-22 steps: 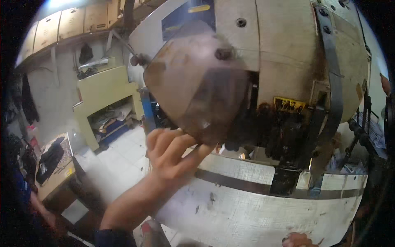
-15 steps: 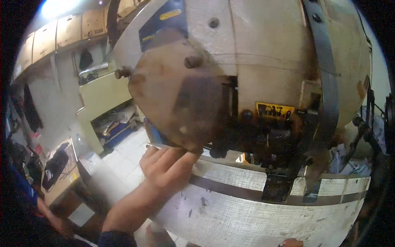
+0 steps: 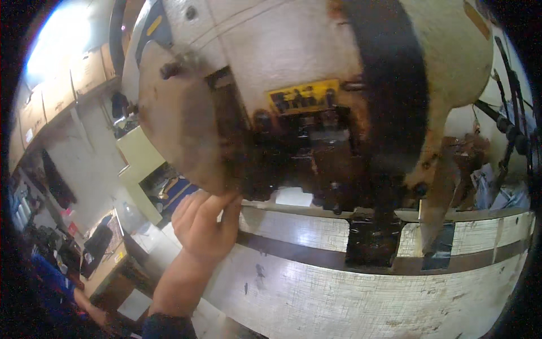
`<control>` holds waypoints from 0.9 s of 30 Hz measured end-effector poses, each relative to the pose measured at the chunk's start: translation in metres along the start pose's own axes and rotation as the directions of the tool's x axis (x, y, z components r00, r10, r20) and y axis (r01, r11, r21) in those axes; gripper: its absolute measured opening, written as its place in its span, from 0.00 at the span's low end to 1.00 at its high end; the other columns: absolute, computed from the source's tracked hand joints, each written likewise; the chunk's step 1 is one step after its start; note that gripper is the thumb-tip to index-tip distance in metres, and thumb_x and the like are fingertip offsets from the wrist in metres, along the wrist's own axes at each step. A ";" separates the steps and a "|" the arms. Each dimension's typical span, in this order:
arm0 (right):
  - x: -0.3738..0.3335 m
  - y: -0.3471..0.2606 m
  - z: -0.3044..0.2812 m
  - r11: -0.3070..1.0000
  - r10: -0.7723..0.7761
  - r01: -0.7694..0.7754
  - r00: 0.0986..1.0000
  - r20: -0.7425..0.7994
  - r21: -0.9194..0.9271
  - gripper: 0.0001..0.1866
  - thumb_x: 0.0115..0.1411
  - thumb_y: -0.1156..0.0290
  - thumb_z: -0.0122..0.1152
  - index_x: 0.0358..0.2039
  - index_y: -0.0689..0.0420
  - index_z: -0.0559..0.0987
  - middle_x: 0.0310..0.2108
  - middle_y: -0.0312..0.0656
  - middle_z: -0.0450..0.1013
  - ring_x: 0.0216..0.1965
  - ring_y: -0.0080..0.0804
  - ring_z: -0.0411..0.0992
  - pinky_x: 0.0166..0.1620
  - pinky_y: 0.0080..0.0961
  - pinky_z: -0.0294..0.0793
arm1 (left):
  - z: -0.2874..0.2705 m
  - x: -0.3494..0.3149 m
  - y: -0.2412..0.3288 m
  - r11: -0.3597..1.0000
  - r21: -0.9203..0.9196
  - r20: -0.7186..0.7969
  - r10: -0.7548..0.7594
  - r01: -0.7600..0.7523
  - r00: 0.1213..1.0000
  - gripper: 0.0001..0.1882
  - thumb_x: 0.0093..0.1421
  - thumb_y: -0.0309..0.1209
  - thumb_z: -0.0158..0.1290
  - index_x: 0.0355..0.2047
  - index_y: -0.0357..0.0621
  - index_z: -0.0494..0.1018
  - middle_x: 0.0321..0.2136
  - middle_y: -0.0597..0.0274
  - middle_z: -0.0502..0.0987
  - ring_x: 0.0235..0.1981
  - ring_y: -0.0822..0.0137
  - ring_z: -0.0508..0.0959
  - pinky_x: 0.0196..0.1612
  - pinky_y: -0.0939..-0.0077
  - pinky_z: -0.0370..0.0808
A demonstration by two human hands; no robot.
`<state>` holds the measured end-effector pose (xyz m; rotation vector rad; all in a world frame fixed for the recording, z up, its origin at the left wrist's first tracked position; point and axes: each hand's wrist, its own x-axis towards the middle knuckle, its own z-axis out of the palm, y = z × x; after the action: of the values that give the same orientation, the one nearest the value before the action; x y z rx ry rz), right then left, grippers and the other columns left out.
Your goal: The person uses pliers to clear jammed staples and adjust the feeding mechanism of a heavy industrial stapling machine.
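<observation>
A large beige machine with rust stains and a wide dark band fills the upper middle. My left hand reaches up to the lower tip of its brown, rounded metal cover, at the far left edge of the worn white work table. Its fingers are curled closed; what lies between them is hidden. Right of the hand, dark oily machine parts hang over the table under a yellow label. My right hand is out of view.
A desk with a dark keyboard stands at left, near another person's arm. Behind it are a pale green cabinet and cardboard boxes on a high shelf. Black rods and plastic bags are at right.
The view has shifted, bringing the machine's dark parts closer to the middle. My left hand stays at the cover's lower tip. The fingertip seen at the bottom edge has left the picture.
</observation>
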<state>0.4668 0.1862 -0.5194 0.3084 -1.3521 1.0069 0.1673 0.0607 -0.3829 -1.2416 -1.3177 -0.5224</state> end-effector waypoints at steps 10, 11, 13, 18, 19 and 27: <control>0.001 0.018 -0.013 0.998 0.036 -0.034 0.999 -0.033 0.060 0.25 0.60 0.58 0.61 0.54 0.52 0.68 0.50 0.45 0.70 0.44 0.43 0.71 0.46 0.50 0.72 | 0.001 -0.002 0.001 1.000 0.008 -0.031 -0.012 0.012 0.999 0.10 0.49 0.17 0.57 0.33 0.37 0.73 0.26 0.50 0.78 0.23 0.54 0.77 0.26 0.68 0.72; 0.001 0.019 -0.016 0.998 0.037 -0.035 0.999 -0.036 0.061 0.25 0.60 0.58 0.61 0.54 0.51 0.68 0.50 0.45 0.70 0.44 0.43 0.71 0.46 0.50 0.72 | 0.001 -0.003 0.003 1.000 0.010 -0.013 -0.023 0.023 1.000 0.10 0.50 0.17 0.57 0.34 0.37 0.72 0.27 0.49 0.78 0.23 0.55 0.77 0.27 0.68 0.72; 0.003 0.020 -0.019 0.997 0.040 -0.037 0.998 -0.045 0.068 0.25 0.59 0.58 0.62 0.54 0.51 0.68 0.50 0.45 0.70 0.44 0.43 0.71 0.46 0.50 0.72 | 0.002 -0.002 0.003 0.999 0.024 0.007 -0.028 0.028 1.000 0.11 0.50 0.16 0.56 0.35 0.37 0.72 0.27 0.49 0.78 0.23 0.55 0.77 0.27 0.68 0.73; 0.002 0.027 -0.020 0.995 0.050 -0.045 0.997 -0.064 0.084 0.25 0.59 0.58 0.62 0.54 0.51 0.67 0.49 0.45 0.70 0.44 0.43 0.71 0.46 0.51 0.72 | -0.002 -0.009 0.000 0.998 0.001 -0.003 -0.071 0.071 0.997 0.12 0.51 0.17 0.56 0.36 0.37 0.72 0.28 0.47 0.78 0.24 0.54 0.78 0.28 0.67 0.74; 0.002 0.027 -0.019 0.995 0.053 -0.048 0.996 -0.065 0.083 0.25 0.59 0.58 0.62 0.54 0.51 0.67 0.49 0.45 0.70 0.44 0.43 0.71 0.46 0.51 0.72 | -0.002 -0.010 -0.001 0.997 0.011 0.000 -0.070 0.070 0.998 0.12 0.51 0.17 0.56 0.36 0.37 0.72 0.28 0.47 0.78 0.24 0.54 0.78 0.28 0.67 0.74; -0.006 0.029 -0.016 0.999 0.053 -0.052 0.995 -0.085 0.014 0.26 0.59 0.57 0.62 0.54 0.51 0.67 0.49 0.46 0.71 0.44 0.43 0.71 0.46 0.52 0.72 | 0.005 0.003 0.004 1.000 0.003 -0.002 -0.001 0.001 1.000 0.10 0.45 0.20 0.62 0.29 0.42 0.74 0.21 0.57 0.75 0.20 0.59 0.75 0.24 0.69 0.69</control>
<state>0.4564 0.2113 -0.5387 0.2375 -1.2828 1.0603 0.1691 0.0673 -0.3829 -1.2380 -1.3170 -0.5216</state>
